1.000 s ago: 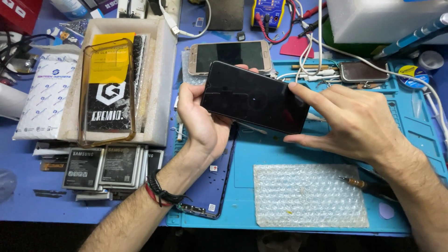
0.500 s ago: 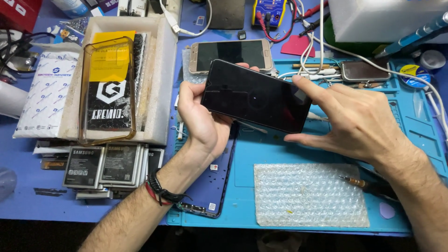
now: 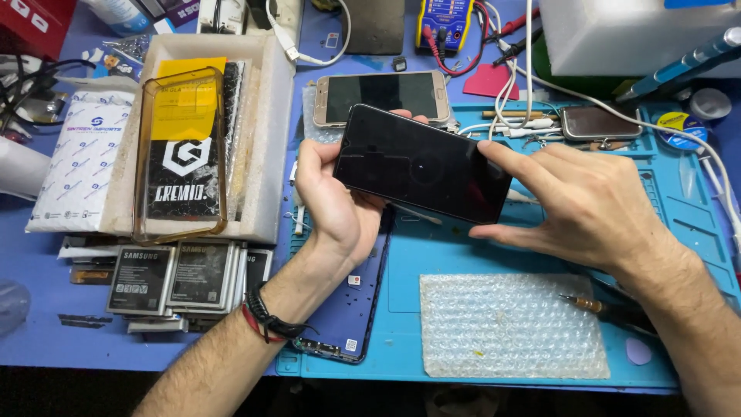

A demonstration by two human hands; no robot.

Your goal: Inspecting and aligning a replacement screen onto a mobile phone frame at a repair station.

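Above blue mat (image 3: pixel 540 255), black phone (image 3: pixel 421 162) tilted crosswise.

You have a glossy black glass phone screen (image 3: pixel 421 164) above a matt, smooth blue silicone work mat (image 3: pixel 540 262), beside a bumpy clear plastic bubble-wrap sheet (image 3: pixel 513 326), a shiny amber-tinted transparent plastic phone case (image 3: pixel 179 154) and a rough white foam tray (image 3: pixel 266 131).
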